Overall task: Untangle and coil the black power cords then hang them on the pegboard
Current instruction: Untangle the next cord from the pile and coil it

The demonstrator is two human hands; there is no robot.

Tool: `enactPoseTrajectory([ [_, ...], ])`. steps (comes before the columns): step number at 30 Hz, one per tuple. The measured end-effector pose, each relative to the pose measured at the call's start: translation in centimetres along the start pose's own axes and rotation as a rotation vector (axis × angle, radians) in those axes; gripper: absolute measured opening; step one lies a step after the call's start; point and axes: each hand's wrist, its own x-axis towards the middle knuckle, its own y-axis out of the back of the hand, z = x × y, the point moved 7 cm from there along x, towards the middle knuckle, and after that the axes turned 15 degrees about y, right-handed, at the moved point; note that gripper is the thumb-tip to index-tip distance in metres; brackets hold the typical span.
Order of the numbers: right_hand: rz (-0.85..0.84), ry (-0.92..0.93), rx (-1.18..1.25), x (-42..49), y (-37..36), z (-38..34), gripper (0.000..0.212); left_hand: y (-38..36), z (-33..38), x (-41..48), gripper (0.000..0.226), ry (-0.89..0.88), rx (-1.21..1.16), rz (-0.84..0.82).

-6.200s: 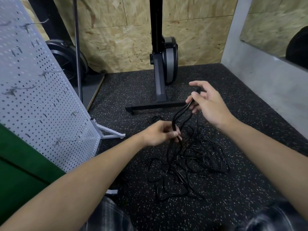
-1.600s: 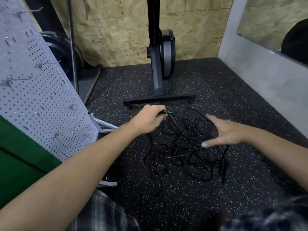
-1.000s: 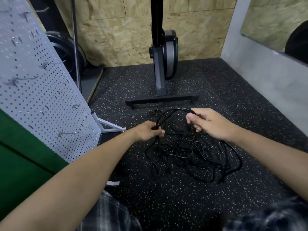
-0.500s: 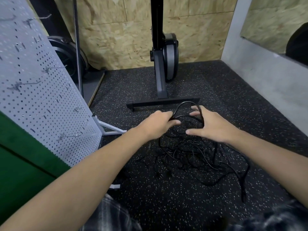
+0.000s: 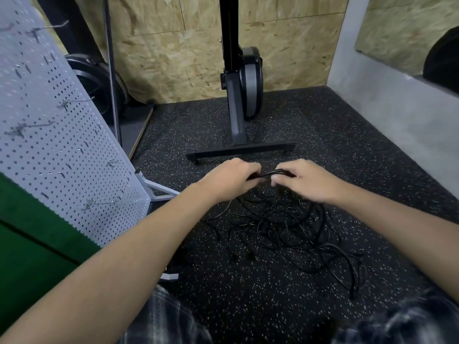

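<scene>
Left hand [image 5: 231, 181] and right hand [image 5: 305, 182] grip black power cords [image 5: 285, 227] just in front of the stand base [image 5: 241, 151].
Both hands' fingers curl round one short bundle stretched between them; the loose tangle lies on the floor [image 5: 248, 294], nearer the person than the base.

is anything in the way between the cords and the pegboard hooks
Nothing visible does. The left hand and right hand both grip a strand of the black cords, and the pegboard stands left with its hooks. The machine's base bar lies beyond the hands, off that path.
</scene>
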Motion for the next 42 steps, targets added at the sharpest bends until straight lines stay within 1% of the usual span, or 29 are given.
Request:
enactPoseTrajectory([
  [2, 0.059, 0.071, 0.083, -0.2, 1.2, -1.2, 0.02, -0.7, -2.0, 0.2, 0.021, 0.059, -0.091, -0.027],
  [4, 0.109, 0.097, 0.214, -0.4, 2.2, -1.4, 0.019, -1.6, -4.8, 0.1, 0.022, 0.161, -0.265, -0.078],
  [6, 0.156, 0.058, 0.361, -0.5, 2.7, -0.4, 0.019, -3.1, -7.8, -0.5, 0.031, 0.293, -0.403, -0.148],
  [7, 0.167, 0.035, 0.425, -0.5, 2.7, 0.0, 0.019, -3.9, -8.9, -0.9, 0.036, 0.354, -0.419, -0.19],
  [8, 0.165, 0.024, 0.432, -0.4, 2.5, 0.4, 0.02, -4.6, -9.7, -1.2, 0.039, 0.398, -0.411, -0.231],
  [9, 0.15, 0.024, 0.365, -0.5, 2.3, 0.7, 0.02, -4.8, -10.2, -1.4, 0.04, 0.434, -0.396, -0.252],
  [10, 0.125, 0.032, 0.244, -0.5, 2.2, 0.8, 0.019, -4.5, -10.6, -1.4, 0.039, 0.467, -0.4, -0.24],
  [12, 0.054, 0.043, 0.022, -0.7, 1.9, 1.2, 0.014, -2.3, -10.7, -1.1, 0.029, 0.516, -0.474, -0.109],
  [14, -0.062, -0.017, -0.083, -0.9, 1.5, 2.3, 0.018, 1.1, -9.8, -0.8, 0.019, 0.494, -0.486, 0.076],
  [16, -0.181, -0.101, -0.156, -1.1, 0.9, 3.5, 0.028, 4.0, -7.4, -0.6, 0.018, 0.388, -0.413, 0.198],
  [17, -0.201, -0.12, -0.148, -1.2, 0.6, 3.7, 0.03, 5.0, -5.9, -0.7, 0.018, 0.326, -0.377, 0.221],
  [18, -0.194, -0.115, -0.098, -1.1, 0.3, 3.3, 0.035, 5.8, -4.2, -0.7, 0.019, 0.257, -0.35, 0.229],
  [20, -0.102, -0.065, 0.131, -0.4, 0.0, 1.8, 0.054, 6.0, -1.2, -0.5, 0.017, 0.12, -0.303, 0.177],
  [21, -0.057, -0.021, 0.27, 0.0, -0.2, 1.0, 0.054, 5.4, 0.0, -0.2, 0.016, 0.074, -0.262, 0.131],
  [23, -0.037, 0.055, 0.477, 0.3, -0.6, -0.9, 0.048, 4.2, 1.1, 0.2, 0.013, 0.043, -0.164, 0.08],
  [24, -0.047, 0.063, 0.584, 0.4, -0.8, -1.4, 0.047, 3.9, 1.1, 0.3, 0.013, 0.055, -0.138, 0.078],
  [26, -0.062, -0.015, 0.777, 0.3, -1.5, -1.8, 0.045, 3.5, 0.4, 0.7, 0.012, 0.08, -0.122, 0.059],
  [27, -0.064, -0.055, 0.801, 0.3, -1.8, -1.7, 0.036, 3.2, 0.3, 0.7, 0.011, 0.077, -0.109, 0.032],
  [28, -0.058, -0.068, 0.755, 0.3, -1.8, -1.7, 0.028, 2.7, 0.1, 0.7, 0.011, 0.067, -0.099, -0.005],
  [29, -0.036, -0.05, 0.662, 0.4, -1.7, -1.8, 0.026, 2.2, -0.1, 0.6, 0.01, 0.058, -0.113, -0.037],
  [31, 0.047, 0.008, 0.538, 0.8, -1.4, -1.9, 0.032, 1.6, -1.0, 0.3, 0.012, 0.058, -0.175, -0.061],
  [32, 0.081, 0.007, 0.533, 0.7, -1.2, -1.8, 0.034, 1.4, -2.0, 0.2, 0.014, 0.09, -0.206, -0.076],
  [35, 0.109, 0.026, 0.531, 0.6, -0.4, -1.9, 0.034, -0.7, -6.0, -0.2, 0.018, 0.239, -0.313, -0.196],
  [38, 0.155, 0.024, 0.585, 0.6, 0.5, -1.5, 0.033, -4.4, -8.8, -0.6, 0.02, 0.286, -0.295, -0.33],
  [40, 0.213, 0.031, 0.672, 0.6, 1.6, -1.1, 0.032, -6.8, -10.9, -1.1, 0.02, 0.339, -0.301, -0.372],
  [42, 0.269, 0.037, 0.746, 0.4, 2.9, -0.5, 0.032, -8.9, -13.1, -1.6, 0.021, 0.405, -0.387, -0.379],
])
